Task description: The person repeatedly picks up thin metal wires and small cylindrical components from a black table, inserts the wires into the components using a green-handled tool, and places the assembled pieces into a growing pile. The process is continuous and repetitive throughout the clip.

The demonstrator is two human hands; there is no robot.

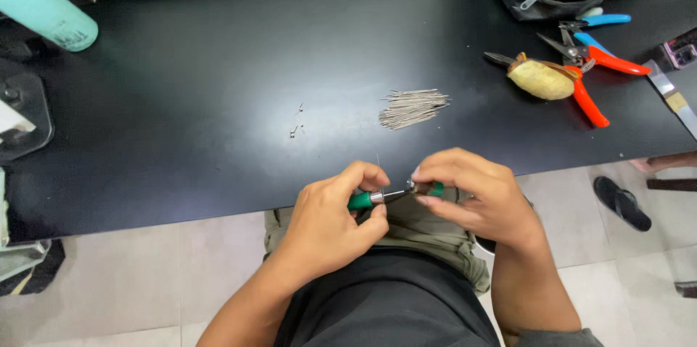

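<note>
Even bright light, soft shadows, sharp focus, slight wide-angle distortion.

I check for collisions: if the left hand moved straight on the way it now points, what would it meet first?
The left hand points right along the green-handled metal tool. It would probably first meet the right hand, whose fingers pinch the tool's tip.

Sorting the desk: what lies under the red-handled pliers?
A yellowish pad lies partly under the red-handled pliers, on the black table. Anything beneath the pad is hidden.
</note>
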